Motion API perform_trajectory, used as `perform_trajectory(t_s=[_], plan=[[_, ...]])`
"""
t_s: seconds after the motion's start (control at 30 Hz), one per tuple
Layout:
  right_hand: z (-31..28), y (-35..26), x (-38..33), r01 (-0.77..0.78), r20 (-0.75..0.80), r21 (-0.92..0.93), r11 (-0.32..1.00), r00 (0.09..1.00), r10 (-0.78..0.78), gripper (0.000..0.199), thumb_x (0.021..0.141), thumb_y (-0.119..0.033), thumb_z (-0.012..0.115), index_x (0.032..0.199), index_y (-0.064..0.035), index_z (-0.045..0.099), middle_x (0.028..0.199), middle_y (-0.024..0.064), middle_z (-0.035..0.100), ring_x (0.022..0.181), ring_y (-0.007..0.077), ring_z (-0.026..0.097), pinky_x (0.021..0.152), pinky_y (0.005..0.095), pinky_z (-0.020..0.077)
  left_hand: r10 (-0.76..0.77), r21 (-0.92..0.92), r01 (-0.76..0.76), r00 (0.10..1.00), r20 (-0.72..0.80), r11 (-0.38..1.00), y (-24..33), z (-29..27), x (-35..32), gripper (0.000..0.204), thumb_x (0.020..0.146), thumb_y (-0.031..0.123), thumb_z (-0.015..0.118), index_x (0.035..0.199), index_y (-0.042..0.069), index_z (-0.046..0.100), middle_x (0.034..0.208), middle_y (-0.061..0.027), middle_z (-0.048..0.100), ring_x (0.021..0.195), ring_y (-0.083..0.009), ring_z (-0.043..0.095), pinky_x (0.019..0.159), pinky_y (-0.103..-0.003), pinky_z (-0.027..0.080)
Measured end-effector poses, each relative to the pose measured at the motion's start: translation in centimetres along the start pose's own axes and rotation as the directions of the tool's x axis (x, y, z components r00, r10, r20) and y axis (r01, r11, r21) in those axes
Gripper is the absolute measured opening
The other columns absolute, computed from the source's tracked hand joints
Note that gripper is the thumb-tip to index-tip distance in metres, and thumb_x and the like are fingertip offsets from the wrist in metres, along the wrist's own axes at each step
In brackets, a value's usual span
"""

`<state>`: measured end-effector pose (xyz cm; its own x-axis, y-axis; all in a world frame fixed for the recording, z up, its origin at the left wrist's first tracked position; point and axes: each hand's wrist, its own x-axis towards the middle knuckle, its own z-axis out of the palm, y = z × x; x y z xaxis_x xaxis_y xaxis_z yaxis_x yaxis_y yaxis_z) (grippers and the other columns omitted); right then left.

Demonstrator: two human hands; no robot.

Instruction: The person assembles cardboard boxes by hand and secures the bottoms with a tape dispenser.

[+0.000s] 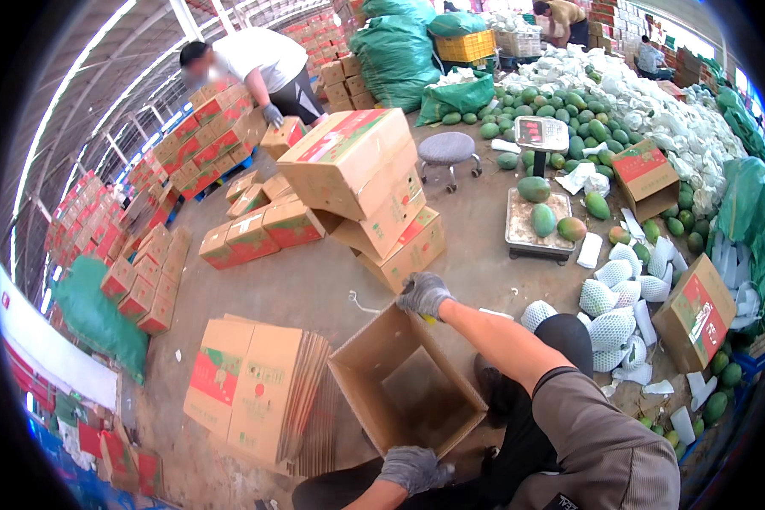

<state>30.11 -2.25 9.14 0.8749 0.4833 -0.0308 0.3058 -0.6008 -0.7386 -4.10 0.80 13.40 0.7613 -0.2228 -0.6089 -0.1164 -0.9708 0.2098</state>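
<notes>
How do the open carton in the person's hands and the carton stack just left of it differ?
- Shape: the open carton is opened out into a hollow box; the carton stack is folded flat in layers.
- Contact: the left hand and right hand are at the open carton's rim; neither touches the carton stack.
- Visible face: open carton, plain inside; carton stack, red-and-green print.

Shared: brown cardboard.

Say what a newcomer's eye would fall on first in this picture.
The big heap of green fruit at the upper right stands out first, with white wrappings piled behind it. Next comes the open box at the lower middle, with the person's gloved right hand at its far rim and left hand at its near rim.
</notes>
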Motion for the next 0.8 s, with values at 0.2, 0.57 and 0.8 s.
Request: perform_trajectory(t_s=[0.2, 0.57, 0.8], plan=[[4.4, 0.2, -0.8, 0.061, 0.025, 0.207, 0.976, 0.997, -0.068, 0.04, 0.065, -0.034, 0.085, 0.092, -0.0064, 0.073, 0.089, 0.0142, 0.075, 0.085, 0.0313, 0.072, 0.08, 0.0374, 0.0564, 0.158, -0.37, -0.112, 0.983, 0.095, 0.922, -3.4, -0.1, 4.5, 0.064, 0.092, 0.058, 0.057, 0.084, -0.003, 0.073, 0.083, -0.0289, 0.067, 0.08, -0.0453, 0.068, 0.073, -0.051, 0.052], [10.5, -16.8, 1.3, 0.413, -0.312, 0.211, 0.886, 0.888, -0.339, 0.063, 0.073, -0.024, 0.081, 0.127, -0.0036, 0.056, 0.11, 0.0243, 0.068, 0.098, 0.036, 0.069, 0.088, 0.0399, 0.0547, -0.234, -0.176, 0.252, 0.965, 0.117, 0.952, -6.4, -0.7, 10.1, 0.054, 0.087, 0.052, 0.069, 0.116, 0.007, 0.073, 0.124, -0.0142, 0.07, 0.112, -0.0351, 0.067, 0.092, -0.044, 0.055], [14.7, -11.2, -7.6, 0.355, -0.158, 0.231, 0.906, 0.932, -0.325, 0.08, 0.062, -0.025, 0.084, 0.132, -0.0013, 0.053, 0.109, 0.0183, 0.069, 0.097, 0.0341, 0.068, 0.087, 0.0407, 0.0543, -0.329, -0.259, 0.31, 0.944, -0.035, 0.915, -7.1, 2.4, 8.8, 0.05, 0.079, 0.044, 0.077, 0.111, 0.006, 0.075, 0.112, -0.0177, 0.074, 0.103, -0.035, 0.072, 0.09, -0.045, 0.056]])
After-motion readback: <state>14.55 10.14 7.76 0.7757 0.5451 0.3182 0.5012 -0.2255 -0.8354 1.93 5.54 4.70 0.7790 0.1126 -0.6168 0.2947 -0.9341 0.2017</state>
